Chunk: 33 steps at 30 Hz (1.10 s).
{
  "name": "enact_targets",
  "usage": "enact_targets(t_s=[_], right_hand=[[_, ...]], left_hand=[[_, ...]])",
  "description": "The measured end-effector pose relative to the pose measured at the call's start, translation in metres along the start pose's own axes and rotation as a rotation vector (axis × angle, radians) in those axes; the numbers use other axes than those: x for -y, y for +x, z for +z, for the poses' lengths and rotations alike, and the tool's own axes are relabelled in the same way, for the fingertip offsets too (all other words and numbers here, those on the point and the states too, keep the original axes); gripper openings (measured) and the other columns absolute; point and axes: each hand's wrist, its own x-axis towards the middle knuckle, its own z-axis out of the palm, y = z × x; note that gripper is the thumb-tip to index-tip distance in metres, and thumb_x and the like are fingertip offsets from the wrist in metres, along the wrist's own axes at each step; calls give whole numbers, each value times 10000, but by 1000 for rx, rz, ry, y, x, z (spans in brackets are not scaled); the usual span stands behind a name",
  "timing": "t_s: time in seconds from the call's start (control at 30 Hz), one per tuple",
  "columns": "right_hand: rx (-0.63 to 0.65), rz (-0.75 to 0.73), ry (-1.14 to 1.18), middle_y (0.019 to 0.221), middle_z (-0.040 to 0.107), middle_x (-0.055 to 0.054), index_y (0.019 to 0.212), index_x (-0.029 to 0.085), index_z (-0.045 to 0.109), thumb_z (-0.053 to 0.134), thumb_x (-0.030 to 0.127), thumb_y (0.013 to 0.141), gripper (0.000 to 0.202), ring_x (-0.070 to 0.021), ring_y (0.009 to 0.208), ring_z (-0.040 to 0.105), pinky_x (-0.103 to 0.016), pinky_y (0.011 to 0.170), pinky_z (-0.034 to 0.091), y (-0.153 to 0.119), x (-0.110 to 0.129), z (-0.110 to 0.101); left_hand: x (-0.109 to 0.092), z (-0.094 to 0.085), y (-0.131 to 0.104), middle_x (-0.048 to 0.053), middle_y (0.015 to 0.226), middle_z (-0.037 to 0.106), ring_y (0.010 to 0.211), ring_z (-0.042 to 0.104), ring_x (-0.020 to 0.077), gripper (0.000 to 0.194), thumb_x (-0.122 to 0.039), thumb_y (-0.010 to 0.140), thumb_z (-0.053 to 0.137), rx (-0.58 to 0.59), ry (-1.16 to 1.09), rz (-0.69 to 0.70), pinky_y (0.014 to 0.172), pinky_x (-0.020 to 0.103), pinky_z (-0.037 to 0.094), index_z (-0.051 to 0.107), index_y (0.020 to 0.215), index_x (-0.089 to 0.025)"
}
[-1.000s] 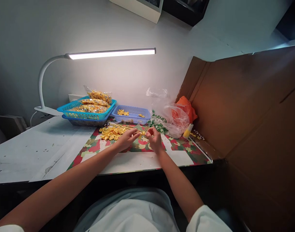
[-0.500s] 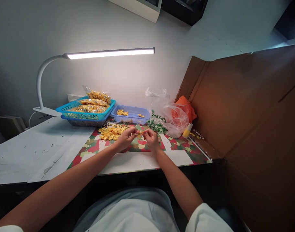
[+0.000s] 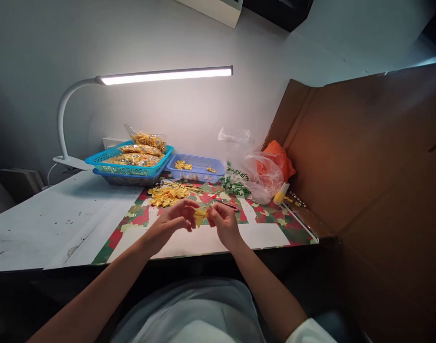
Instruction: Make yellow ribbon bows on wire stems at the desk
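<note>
Near the middle of the table's front part, a small yellow ribbon bow [image 3: 201, 216] is pinched in the fingers of my right hand [image 3: 224, 224]. My left hand [image 3: 171, 225] is just left of the bow, its fingers apart and slightly curled; whether a fingertip touches the bow is hard to tell. Behind my left hand lies a pile of yellow bows [image 3: 167, 195] on the patterned sheet. Thin golden strands [image 3: 189, 186] lie beside and behind the pile. A thin reddish tool [image 3: 228, 206] rests behind my right hand.
Bagged golden pieces fill a turquoise basket [image 3: 127, 169] at the back left. Right of it stands a blue basket [image 3: 196, 175] with some bows. Plastic bags [image 3: 261, 176], a yellow-white bottle [image 3: 281, 193] and a large cardboard box [image 3: 364, 152] are to the right. A lamp [image 3: 168, 75] hangs above.
Both hands have come nearer to me. My left hand has opened and drawn leftward, and the yellow bow now shows between the hands. The reddish tool has come into view.
</note>
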Motion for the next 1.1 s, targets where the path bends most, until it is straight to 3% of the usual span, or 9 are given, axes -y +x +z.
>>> enact_targets(t_s=[0.1, 0.23, 0.37, 0.53, 0.63, 0.8, 0.93, 1.03, 1.1], right_hand=[[150, -179, -251, 562, 444, 48, 638, 196, 483, 476, 335, 893, 290, -104, 544, 403, -270, 636, 336, -12, 21, 2], [362, -364, -480, 606, 483, 50, 708, 192, 508, 442, 295, 928, 252, -96, 562, 407, -302, 757, 330, -20, 38, 1], [411, -214, -344, 637, 512, 36, 717, 207, 515, 402, 400, 961, 331, -105, 568, 419, -282, 734, 374, -23, 40, 2], [399, 8, -89, 653, 491, 21, 729, 200, 543, 441, 503, 933, 379, -114, 607, 436, -243, 576, 362, -26, 37, 4], [386, 31, -65, 646, 502, 24, 721, 196, 547, 470, 509, 916, 377, -108, 597, 431, -240, 576, 368, -29, 39, 6], [361, 2, -140, 652, 525, 23, 718, 198, 556, 463, 458, 926, 346, -112, 620, 470, -240, 601, 379, -32, 47, 8], [303, -30, -357, 713, 600, 14, 776, 201, 599, 529, 402, 899, 247, -127, 664, 522, -257, 654, 398, -8, 31, -16], [129, 33, -766, 857, 658, -40, 832, 191, 635, 556, 340, 889, 178, -181, 832, 569, -296, 752, 409, 22, -2, -51], [147, 140, -1078, 1064, 647, -101, 973, 176, 656, 607, 353, 862, 215, -245, 1028, 540, -329, 820, 408, 37, -25, -72]], left_hand=[[-5, 10, -25, 28, 736, 616, 625, 562, 159, 229, -333, 736, 600, -83, -154, -136, 540, 269, 477, 602, 911, -185], [-17, 23, -47, -12, 624, 599, 554, 535, 116, 293, -385, 720, 732, -102, 14, -137, 500, 204, 432, 594, 885, -185], [-19, 29, -56, -11, 608, 646, 533, 574, 121, 313, -351, 695, 779, -70, 77, -91, 510, 211, 461, 560, 863, -203], [-8, 31, -63, -21, 614, 650, 573, 626, 143, 281, -289, 673, 785, -202, 215, 91, 562, 241, 531, 592, 867, -221], [-5, 32, -66, 6, 644, 666, 596, 629, 143, 144, -275, 697, 760, -236, 339, 191, 572, 236, 537, 652, 760, -205], [-9, 32, -66, 27, 618, 682, 563, 622, 146, 113, -238, 773, 701, -134, 438, 362, 549, 251, 509, 720, 663, -221], [-9, 31, -67, 33, 615, 688, 577, 635, 160, 106, -215, 758, 707, -157, 448, 369, 555, 259, 519, 731, 656, -226], [-7, 34, -68, 32, 579, 676, 543, 619, 155, 99, -214, 719, 722, -225, 426, 307, 506, 239, 510, 724, 619, -215], [-7, 36, -68, 32, 562, 674, 513, 612, 150, 88, -213, 686, 735, -270, 400, 239, 475, 227, 508, 721, 599, -209]])
